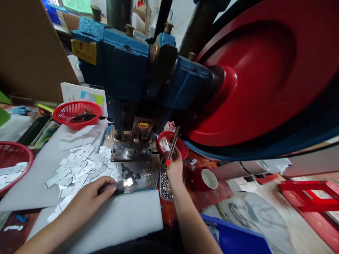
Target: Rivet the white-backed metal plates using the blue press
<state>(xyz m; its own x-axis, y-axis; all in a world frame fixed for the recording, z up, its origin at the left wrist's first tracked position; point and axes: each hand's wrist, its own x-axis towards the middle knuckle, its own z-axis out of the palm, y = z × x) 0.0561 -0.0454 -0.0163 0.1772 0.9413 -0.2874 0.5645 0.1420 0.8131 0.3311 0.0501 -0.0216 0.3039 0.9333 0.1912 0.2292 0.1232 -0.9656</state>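
Observation:
My left hand [103,188] is closed, thumb against fingers, on a flat metal piece [122,186] whose far end shines brightly; its exact shape is blurred. It is low over the front of the press's metal bed [148,180], where small dark parts [128,173] and tiny bright pieces [147,170] lie. My right hand [175,165] is by a red basket [181,144] of pale metal parts, right of the die [131,151]. A metal rod with a red end [173,144] crosses over its fingers, hiding part of them. Whether it grips anything is unclear.
A blue press [124,53] with a large red flywheel [251,81] towers ahead. Flat white plates [79,165] are heaped on foam at left. Red baskets [77,123] stand farther left. A tray of small metal pieces [165,183] and a red mug [201,179] are at right.

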